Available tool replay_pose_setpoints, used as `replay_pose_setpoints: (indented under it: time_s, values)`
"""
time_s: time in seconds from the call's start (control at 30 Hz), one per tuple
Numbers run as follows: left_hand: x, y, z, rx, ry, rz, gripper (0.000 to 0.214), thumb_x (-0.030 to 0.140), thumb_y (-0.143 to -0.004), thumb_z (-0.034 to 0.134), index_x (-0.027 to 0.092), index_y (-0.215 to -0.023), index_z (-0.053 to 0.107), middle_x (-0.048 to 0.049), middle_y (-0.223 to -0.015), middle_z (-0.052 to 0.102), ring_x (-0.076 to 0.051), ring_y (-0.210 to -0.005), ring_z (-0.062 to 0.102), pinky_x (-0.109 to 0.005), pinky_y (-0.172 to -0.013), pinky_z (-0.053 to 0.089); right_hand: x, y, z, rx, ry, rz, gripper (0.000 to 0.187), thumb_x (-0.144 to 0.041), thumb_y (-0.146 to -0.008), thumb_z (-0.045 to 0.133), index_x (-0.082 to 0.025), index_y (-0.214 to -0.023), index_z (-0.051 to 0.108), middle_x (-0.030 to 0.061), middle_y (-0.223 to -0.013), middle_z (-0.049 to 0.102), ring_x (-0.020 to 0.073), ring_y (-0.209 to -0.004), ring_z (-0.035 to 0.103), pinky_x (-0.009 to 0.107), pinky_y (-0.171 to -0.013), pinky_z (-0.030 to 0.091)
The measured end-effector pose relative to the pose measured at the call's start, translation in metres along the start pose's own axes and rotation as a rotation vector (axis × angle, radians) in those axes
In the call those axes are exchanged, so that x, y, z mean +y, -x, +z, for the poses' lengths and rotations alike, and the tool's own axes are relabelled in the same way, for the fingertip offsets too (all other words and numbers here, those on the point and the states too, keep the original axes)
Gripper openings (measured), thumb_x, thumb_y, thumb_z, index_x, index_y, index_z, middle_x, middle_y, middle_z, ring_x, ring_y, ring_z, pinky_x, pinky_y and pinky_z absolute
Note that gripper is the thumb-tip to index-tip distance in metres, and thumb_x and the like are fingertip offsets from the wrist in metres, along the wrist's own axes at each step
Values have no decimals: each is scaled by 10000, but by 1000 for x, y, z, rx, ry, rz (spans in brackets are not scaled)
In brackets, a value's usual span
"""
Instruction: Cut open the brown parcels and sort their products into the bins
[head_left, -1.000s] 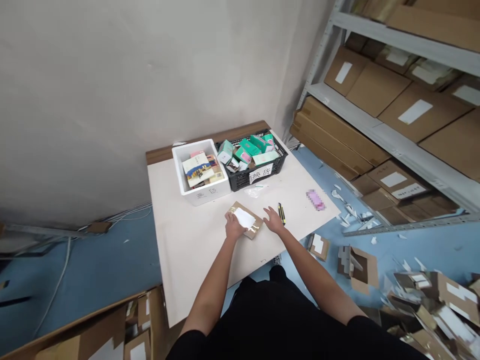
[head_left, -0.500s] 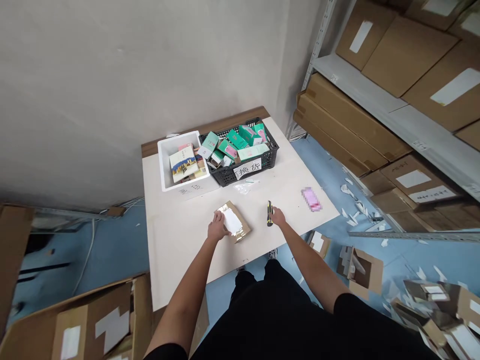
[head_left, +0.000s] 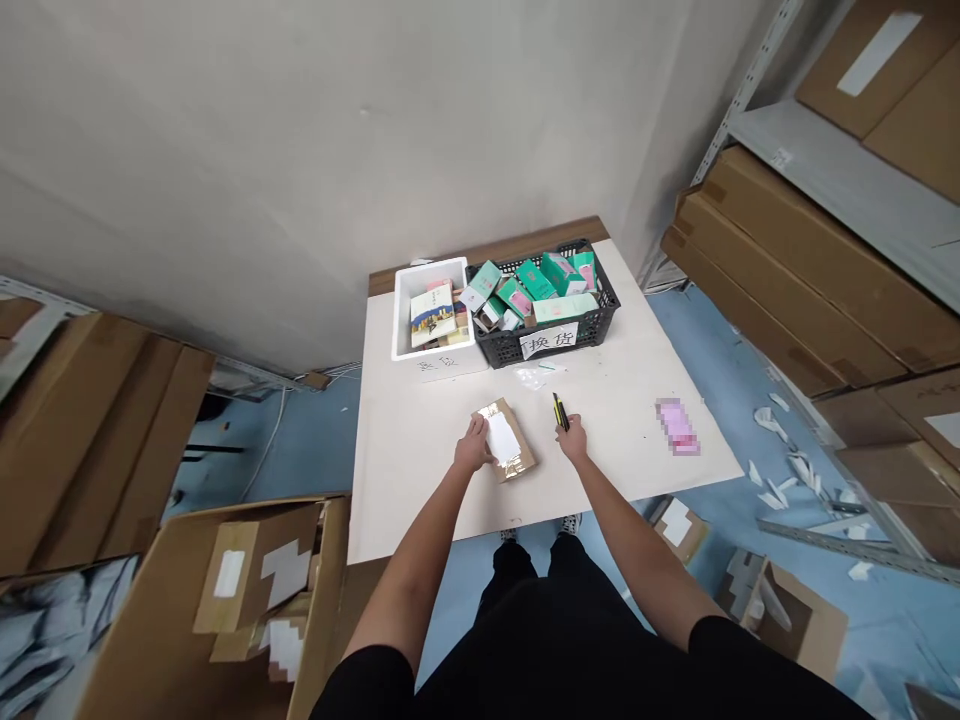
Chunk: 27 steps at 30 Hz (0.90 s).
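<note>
We rest our left hand, fingers spread, on the cardboard parcel. Just right of it our right hand pinches the utility knife. Beyond both hands, a white foam box and a black basket stand on the desk.

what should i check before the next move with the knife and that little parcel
1. Left hand steadies the cardboard parcel: ok, it rests on the parcel's left edge.
2. Parcel lies flat on the table, white label up: ok.
3. Right hand on the utility knife: ok, it touches the near end; whether the grip is firm, cannot tell.
4. Blade out or retracted: cannot tell, too small.
5. Black crate and white foam box stand apart from the parcel, at the far edge: ok.
</note>
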<state>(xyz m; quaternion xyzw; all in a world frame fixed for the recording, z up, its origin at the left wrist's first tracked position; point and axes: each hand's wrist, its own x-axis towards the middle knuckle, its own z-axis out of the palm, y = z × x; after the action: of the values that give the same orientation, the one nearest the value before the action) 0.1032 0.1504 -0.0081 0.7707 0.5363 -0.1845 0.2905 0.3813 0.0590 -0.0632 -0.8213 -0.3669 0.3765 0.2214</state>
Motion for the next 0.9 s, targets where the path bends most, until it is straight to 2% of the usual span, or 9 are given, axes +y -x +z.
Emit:
replay_pose_setpoints:
  time_s: [0.1, 0.2, 0.27, 0.33, 0.43, 0.63, 0.77, 0.9]
  values:
    - [1, -3, 2, 14, 18, 8, 1298, 388, -649, 960, 288, -1692, 194, -150, -1789, 64, -355, -1653, 55, -490, -1200, 414, -44, 17, 4, -34, -27, -196, 517, -315, -1033, 441, -236, -1536, 352, 61, -1102, 762, 237, -930, 732, 308, -830, 519]
    - [2, -5, 4, 39, 32, 31, 1306, 396, -629, 964, 288, -1686, 206, -158, -1788, 64, -363, -1652, 62, -514, -1215, 390, -90, 37, 20, -125, 82, -364, 588, -298, -1038, 468, -274, -1608, 325, 67, -1166, 765, 250, -1011, 724, 307, -873, 501]
    - [2, -5, 6, 50, 31, 52, 1290, 407, -623, 965, 289, -1678, 232, -162, -1786, 84, -367, -1650, 71, -526, -1224, 376, -114, 46, 34, -169, 171, -390, 572, -255, -1036, 472, -297, -1598, 374, 56, -1204, 763, 246, -1054, 720, 300, -893, 491]
    - [2, -6, 7, 57, 29, 67, 1280, 399, -607, 972, 283, -1669, 266, -171, -1781, 117, -376, -1648, 85, -533, -1239, 353, -130, 51, 48, -187, 253, -355, 545, -222, -1028, 478, -300, -1566, 436, 52, -1241, 759, 246, -1087, 717, 293, -895, 488]
    - [2, -8, 10, 75, 56, 86, 1278, 373, -578, 981, 261, -1657, 305, -185, -1771, 158, -409, -1641, 85, -552, -1260, 307, -141, 55, 62, -179, 356, -303, 533, -210, -1019, 491, -294, -1545, 473, 68, -1299, 743, 264, -1117, 716, 305, -890, 489]
    - [0, -10, 13, 83, 121, 105, 1291, 484, -562, 972, 279, -1652, 310, -177, -1775, 151, -449, -1635, 57, -585, -1235, 314, -144, 65, 73, -158, 509, -227, 680, -219, -977, 564, -304, -1623, 368, 114, -1253, 745, 297, -1117, 721, 350, -878, 500]
    - [-5, -7, 12, 83, 147, 132, 1292, 478, -570, 966, 294, -1660, 297, -148, -1779, 163, -459, -1631, 70, -577, -1217, 343, -144, 73, 71, -168, 579, -204, 767, -190, -906, 650, -321, -1610, 375, 107, -1213, 751, 293, -1111, 726, 336, -863, 499]
    - [-12, -2, 9, 92, 163, 156, 1244, 458, -606, 959, 325, -1658, 309, -113, -1781, 181, -477, -1623, 83, -577, -1208, 352, -142, 88, 59, -206, 619, -168, 786, -225, -854, 740, -309, -1569, 425, 115, -1210, 751, 313, -1111, 722, 332, -834, 500]
